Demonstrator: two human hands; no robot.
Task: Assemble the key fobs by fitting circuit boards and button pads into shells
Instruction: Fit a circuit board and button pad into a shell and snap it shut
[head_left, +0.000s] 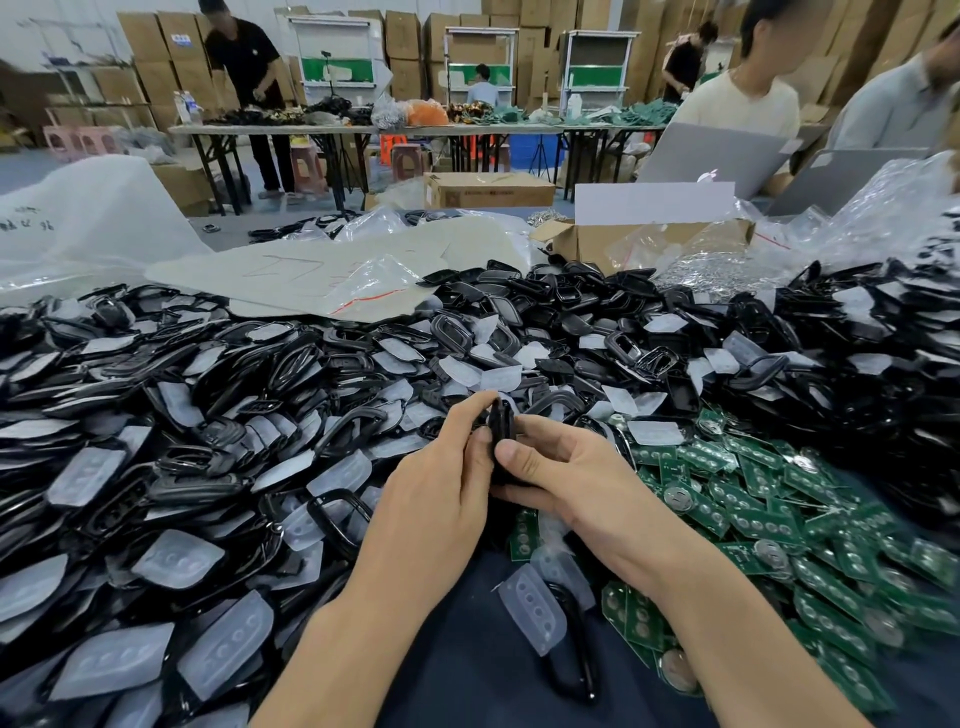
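Observation:
A black key fob shell stands on edge between both my hands at the middle of the view. My left hand pinches it from the left with thumb and fingers. My right hand grips it from the right, thumb pressed on its near side. What sits inside the shell is hidden. Loose black shells mixed with translucent button pads cover the left and far table. Green circuit boards with round contacts lie heaped at the right.
A single button pad and a black frame lie on the dark blue cloth just below my hands. An open carton and plastic bags stand behind the piles. Two people sit with laptops at the far right.

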